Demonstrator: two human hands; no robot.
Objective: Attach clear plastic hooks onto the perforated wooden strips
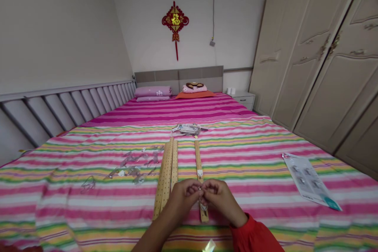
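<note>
My left hand (186, 193) and my right hand (217, 195) meet fingertip to fingertip in the lower middle of the head view. Both are closed in a pinch around something small and shiny, too small to make out. Beneath them lies a narrow wooden strip (198, 153), partly covered by my fingers. A white hook-like piece (200, 173) sits on the strip just beyond my hands, and another whitish piece (203, 206) shows on it nearer to me. To the left lie several perforated wooden strips (164, 177), side by side and partly behind my left forearm.
Small clear packets and metal parts (134, 167) are scattered at left on the striped bedsheet (251, 165). Further off lies a plastic bag (187, 130). A blister card (310, 181) rests at right. A shiny scrap (209, 245) is at the near edge. Pillows (153, 92) lie by the headboard.
</note>
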